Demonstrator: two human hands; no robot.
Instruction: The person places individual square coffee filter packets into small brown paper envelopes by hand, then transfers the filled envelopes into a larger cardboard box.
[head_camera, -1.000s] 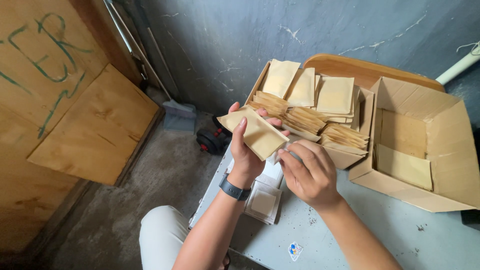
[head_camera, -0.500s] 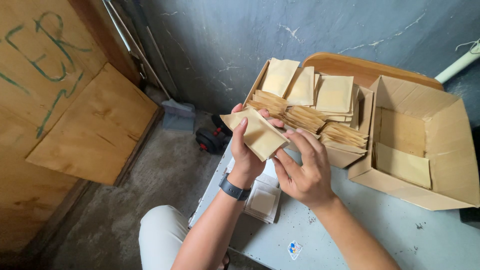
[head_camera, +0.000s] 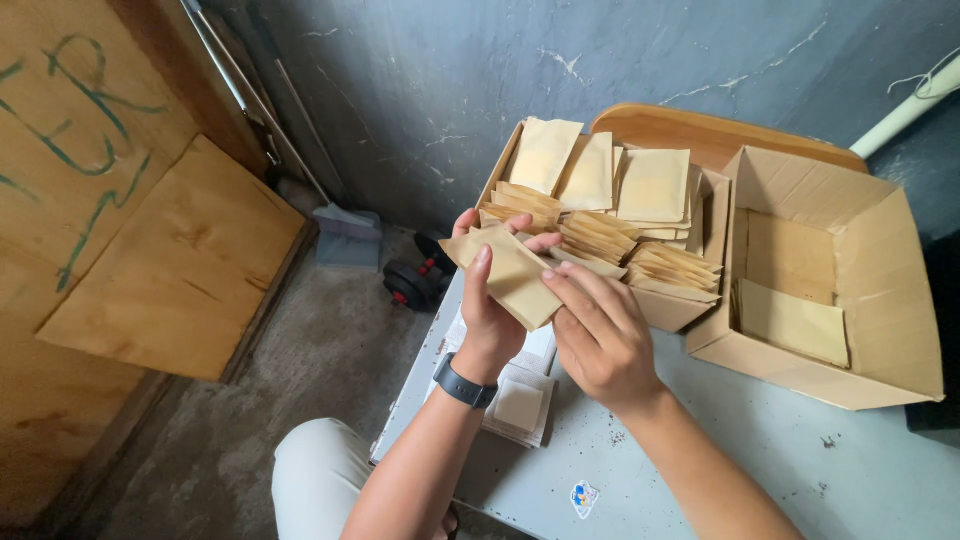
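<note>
tan kraft pouch (head_camera: 513, 275), brown cardboard boxes (head_camera: 860, 270), pale grey bench (head_camera: 760, 460), dark grey wristband (head_camera: 464, 384), green scrawl on plywood (head_camera: 70, 130)

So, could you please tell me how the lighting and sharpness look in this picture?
Head view: soft, even light, no glare; both the left hand and right hand and the envelope are sharp; wide-angle bending at the edges; only a faint shadow beneath the box.
</note>
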